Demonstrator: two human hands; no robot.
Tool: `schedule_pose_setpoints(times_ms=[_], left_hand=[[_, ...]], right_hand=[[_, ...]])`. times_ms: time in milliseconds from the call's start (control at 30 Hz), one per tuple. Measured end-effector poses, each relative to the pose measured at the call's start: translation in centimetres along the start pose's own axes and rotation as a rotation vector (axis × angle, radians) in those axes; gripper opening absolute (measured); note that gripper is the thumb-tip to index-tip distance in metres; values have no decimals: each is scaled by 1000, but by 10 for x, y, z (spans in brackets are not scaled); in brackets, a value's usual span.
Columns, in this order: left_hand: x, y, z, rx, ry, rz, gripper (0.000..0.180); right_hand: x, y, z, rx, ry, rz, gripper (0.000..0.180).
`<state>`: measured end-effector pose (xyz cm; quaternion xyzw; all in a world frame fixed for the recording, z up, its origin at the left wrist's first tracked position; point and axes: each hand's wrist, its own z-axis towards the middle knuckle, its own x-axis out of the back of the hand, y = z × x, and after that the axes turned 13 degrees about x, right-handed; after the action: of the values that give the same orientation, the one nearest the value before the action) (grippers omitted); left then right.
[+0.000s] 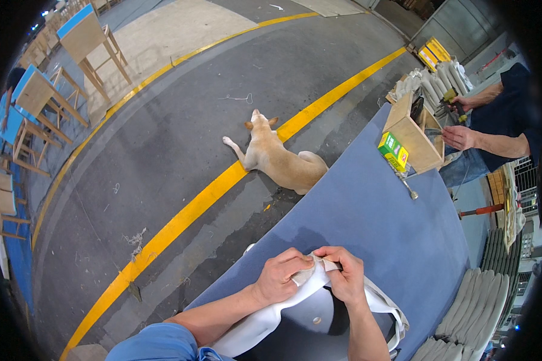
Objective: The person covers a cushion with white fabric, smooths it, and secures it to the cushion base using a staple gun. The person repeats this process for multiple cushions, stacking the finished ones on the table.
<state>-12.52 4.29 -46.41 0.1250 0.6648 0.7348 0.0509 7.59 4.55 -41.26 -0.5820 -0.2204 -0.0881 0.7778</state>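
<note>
Both my hands are closed on a white fabric cover [256,328] at the near edge of the blue-topped table. My left hand [281,278] pinches its folded edge from the left. Close beside it, my right hand [345,275] grips the same edge, and a small dark thing shows by its fingers, too hidden to name. The white fabric runs around a dark grey curved piece [301,316] with a small round light spot on it. Part of that piece is hidden behind my right forearm.
The blue table [349,210] carries a wooden box [409,135], a green-yellow carton [392,151] and a metal tool [411,190]. Across it, another person's hand [461,138] works beside a power drill [456,103]. A dog [277,153] lies on the floor. Padded pieces [473,307] are stacked right.
</note>
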Motion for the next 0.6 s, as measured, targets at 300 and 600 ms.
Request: schedule_pose_setpoints(times_ms=[300, 600], left_hand=[[1, 3, 0, 5, -4, 31, 39], [-1, 1, -1, -8, 9, 33, 40]], right_hand=[[5, 3, 6, -76, -109, 113, 16], [5, 1, 12, -164, -158, 139, 18]])
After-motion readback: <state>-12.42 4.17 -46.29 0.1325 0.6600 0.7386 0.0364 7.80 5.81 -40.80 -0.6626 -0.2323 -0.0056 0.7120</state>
